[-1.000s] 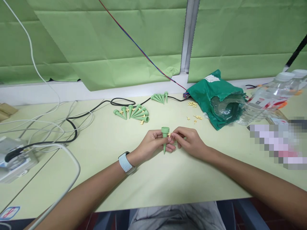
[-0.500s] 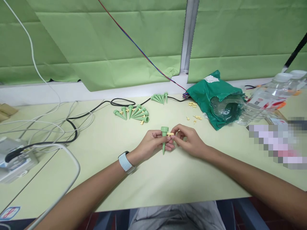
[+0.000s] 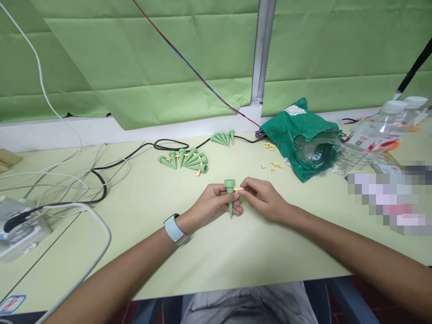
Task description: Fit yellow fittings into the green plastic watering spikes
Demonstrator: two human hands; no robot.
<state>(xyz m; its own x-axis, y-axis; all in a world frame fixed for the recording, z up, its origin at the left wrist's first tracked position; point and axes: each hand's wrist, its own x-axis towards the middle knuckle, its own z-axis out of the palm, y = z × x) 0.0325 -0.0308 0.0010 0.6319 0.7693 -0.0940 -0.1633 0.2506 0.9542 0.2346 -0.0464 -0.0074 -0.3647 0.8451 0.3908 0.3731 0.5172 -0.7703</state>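
Observation:
My left hand (image 3: 212,203) grips a green plastic conical spike (image 3: 230,194) upright, with its wide cup end up and its tip pointing down toward me. My right hand (image 3: 262,199) pinches a small yellow plastic piece (image 3: 238,189) between finger and thumb. That piece touches the side of the spike near its top. Both hands are close together above the table, and a white-banded watch sits on my left wrist.
Several green spikes (image 3: 184,160) lie in a group on the pale green table (image 3: 216,252), with more (image 3: 222,139) behind. Loose yellow pieces (image 3: 270,146) lie near a torn green bag (image 3: 297,121). Plastic bottles (image 3: 374,139) stand at right, and cables (image 3: 101,180) spread at left.
The yellow piece shows more fully beside the spike than a second ago, and my right hand sits slightly farther from it. The whole view has drifted a little.

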